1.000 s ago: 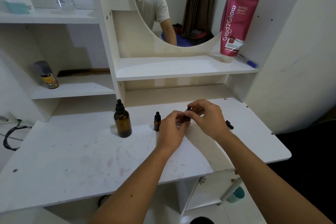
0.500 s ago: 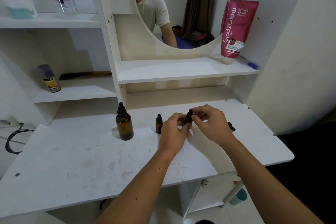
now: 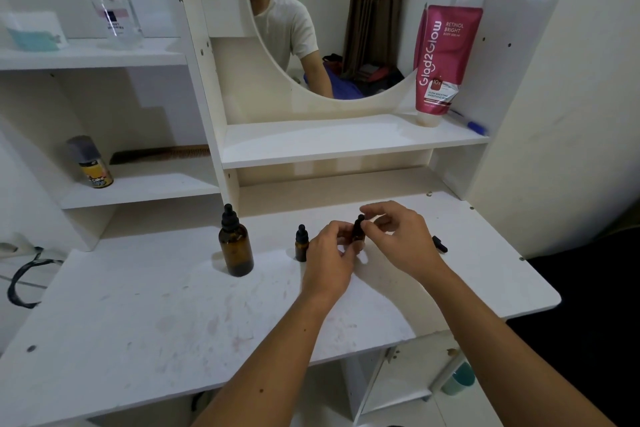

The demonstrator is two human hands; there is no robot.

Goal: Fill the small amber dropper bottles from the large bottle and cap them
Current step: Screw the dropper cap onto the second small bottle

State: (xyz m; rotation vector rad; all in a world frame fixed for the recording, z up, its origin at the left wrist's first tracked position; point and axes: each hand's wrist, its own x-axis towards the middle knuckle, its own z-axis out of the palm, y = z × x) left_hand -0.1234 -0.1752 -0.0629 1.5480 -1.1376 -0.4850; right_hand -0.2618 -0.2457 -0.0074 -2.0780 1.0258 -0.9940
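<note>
White flat desk top (image 3: 145, 333) with pink smudges, under white shelves and a round mirror (image 3: 311, 45).

Near the back edge of the desk top, about the middle: small amber glass dropper bottle (image 3: 358, 230) with a black cap, upright, pinched low down by the curled fingers of the left hand (image 3: 329, 260). Right hand (image 3: 401, 239) curled over it, fingertips (image 3: 369, 226) pinching the black cap.

Just left of the left hand, close to it: second small amber dropper bottle (image 3: 301, 244), capped, standing alone. Further left along the back edge: large amber glass bottle (image 3: 235, 248) with a black dropper cap, upright, not touched.

Right of the right hand, toward the right edge: small black dropper cap (image 3: 440, 243) lying flat.

Up on the shelves: pink squeeze tube (image 3: 443, 59), blue pen (image 3: 471, 123), yellow spray can (image 3: 91, 165), brown comb (image 3: 159, 154), clear perfume bottle (image 3: 114, 7).
</note>
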